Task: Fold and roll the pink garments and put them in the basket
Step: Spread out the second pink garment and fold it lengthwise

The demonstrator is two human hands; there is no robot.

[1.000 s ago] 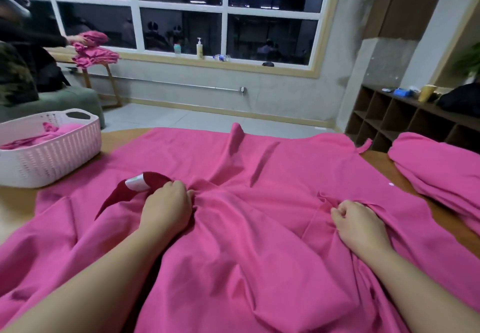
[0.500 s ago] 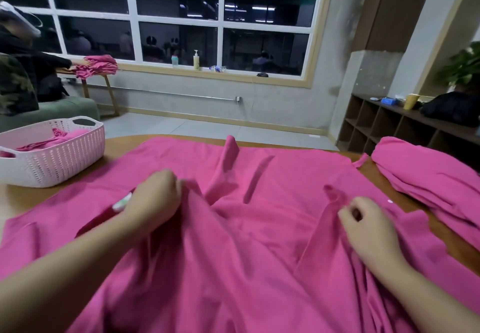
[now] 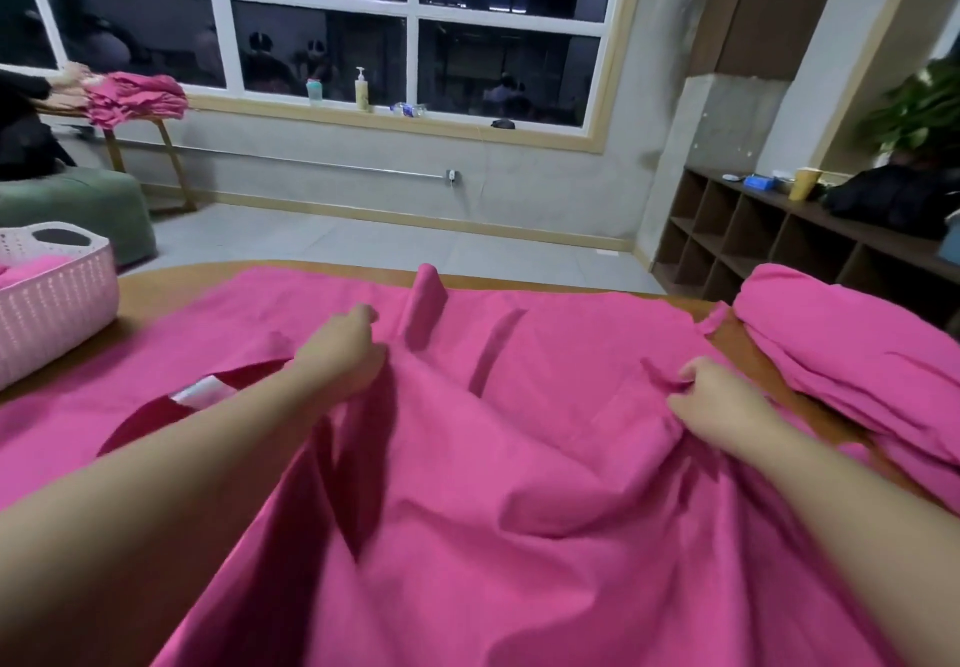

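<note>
A pink garment [image 3: 519, 458] lies spread across the wooden table [image 3: 171, 284], bunched into folds near the person. The left hand [image 3: 340, 354] grips a raised fold of the cloth with curled fingers, and the right hand [image 3: 719, 401] pinches another fold toward the garment's right side. A white label [image 3: 202, 391] shows at the neck opening. The basket [image 3: 52, 302] stands at the table's left edge with pink cloth inside. A pile of pink garments [image 3: 852, 354] rests at the right.

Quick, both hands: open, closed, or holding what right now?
Left hand: closed, gripping a fold of the pink garment.
Right hand: closed, pinching the same garment's fabric.
</note>
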